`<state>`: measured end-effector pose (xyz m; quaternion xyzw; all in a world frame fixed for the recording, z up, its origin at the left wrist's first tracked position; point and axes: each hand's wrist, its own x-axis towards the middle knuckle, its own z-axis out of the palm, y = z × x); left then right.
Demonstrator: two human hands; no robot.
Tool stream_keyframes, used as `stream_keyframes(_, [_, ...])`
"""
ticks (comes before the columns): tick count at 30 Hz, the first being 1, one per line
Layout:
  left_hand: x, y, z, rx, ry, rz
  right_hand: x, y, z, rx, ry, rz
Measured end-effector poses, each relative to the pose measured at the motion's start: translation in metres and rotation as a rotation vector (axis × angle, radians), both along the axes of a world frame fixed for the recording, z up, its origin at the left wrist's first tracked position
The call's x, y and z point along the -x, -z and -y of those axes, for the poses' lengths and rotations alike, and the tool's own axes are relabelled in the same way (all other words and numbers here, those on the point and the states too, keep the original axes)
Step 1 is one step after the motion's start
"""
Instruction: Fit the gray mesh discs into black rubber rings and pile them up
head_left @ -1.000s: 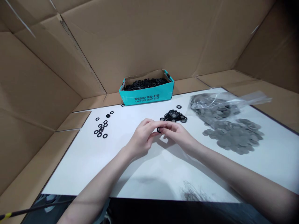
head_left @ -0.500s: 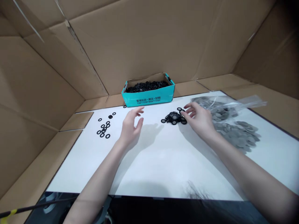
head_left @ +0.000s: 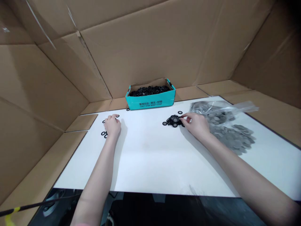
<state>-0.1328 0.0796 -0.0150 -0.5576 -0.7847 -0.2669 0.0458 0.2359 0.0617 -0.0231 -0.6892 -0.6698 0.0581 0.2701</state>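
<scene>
My left hand is over the loose black rings on the left of the white table. Its fingers are bent down and drawn together, and a small dark bit shows near the tips. What they hold, if anything, is hidden. At the pile of black rings, some filled with grey discs, my right hand pinches thumb and forefinger on a dark ring at the right edge. A single black ring lies just behind the pile, and another ring is at its left.
A turquoise box full of black rings stands at the back edge. To the right lie a clear plastic bag of grey discs and a loose heap of grey discs. Cardboard walls surround the white table.
My left hand has moved left from mid-table onto the loose rings. My right hand's fingers have closed together at the pile's right edge. The view has shifted slightly.
</scene>
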Motion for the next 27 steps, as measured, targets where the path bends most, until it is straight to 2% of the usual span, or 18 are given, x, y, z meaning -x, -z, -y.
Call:
stream_keyframes(4, [0.021, 0.009, -0.004, 0.054, -0.110, 0.032, 0.001, -0.008, 0.005, 0.005, 0.012, -0.017])
stream_keyframes(9, [0.030, 0.012, -0.007, 0.063, -0.095, 0.054, -0.005, -0.018, 0.010, 0.024, 0.020, 0.034])
stream_keyframes(14, [0.028, 0.010, -0.007, 0.019, -0.037, 0.048, -0.040, -0.021, 0.019, 0.096, 0.081, 0.129])
stream_keyframes(21, [0.021, 0.010, -0.010, -0.049, 0.012, 0.095, -0.105, -0.011, 0.031, 0.098, 0.120, 0.161])
stream_keyframes(24, [0.018, 0.010, -0.011, -0.071, 0.026, 0.108, -0.115, -0.003, 0.030, 0.059, 0.082, 0.191])
stream_keyframes(27, [0.015, 0.011, -0.011, -0.085, 0.043, 0.115, -0.114, 0.002, 0.027, 0.082, 0.046, 0.231])
